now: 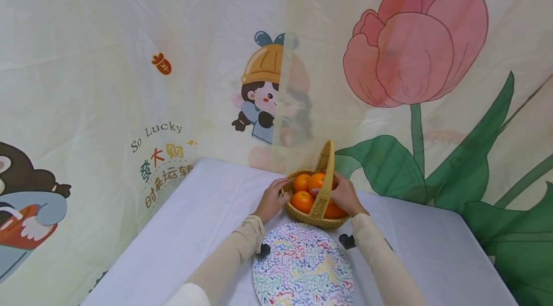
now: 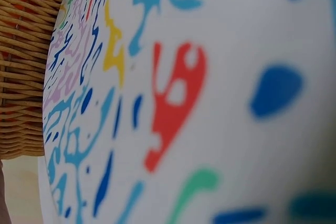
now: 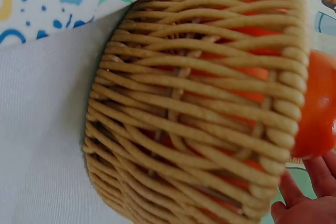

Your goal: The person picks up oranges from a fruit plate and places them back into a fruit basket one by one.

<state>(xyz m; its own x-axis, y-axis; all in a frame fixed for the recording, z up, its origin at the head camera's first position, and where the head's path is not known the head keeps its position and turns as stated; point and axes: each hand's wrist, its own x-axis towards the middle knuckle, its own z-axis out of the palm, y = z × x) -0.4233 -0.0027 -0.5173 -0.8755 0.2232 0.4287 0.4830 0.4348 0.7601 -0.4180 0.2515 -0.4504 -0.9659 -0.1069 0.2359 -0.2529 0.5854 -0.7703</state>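
A woven wicker basket with a tall arched handle holds several oranges. On the left, my left hand grips the basket's rim. From the right, my right hand reaches over the rim, its fingertips hidden behind the handle in the head view. The right wrist view has its fingers close under an orange at the rim; whether they hold it is unclear. Only wicker wall appears in the left wrist view, without the left fingers.
In front of the basket lies a round white board with a multicoloured squiggle pattern, its far edge close to the basket. Both stand on a white-covered table. Printed cloth with a tulip and cartoon figures hangs behind the table.
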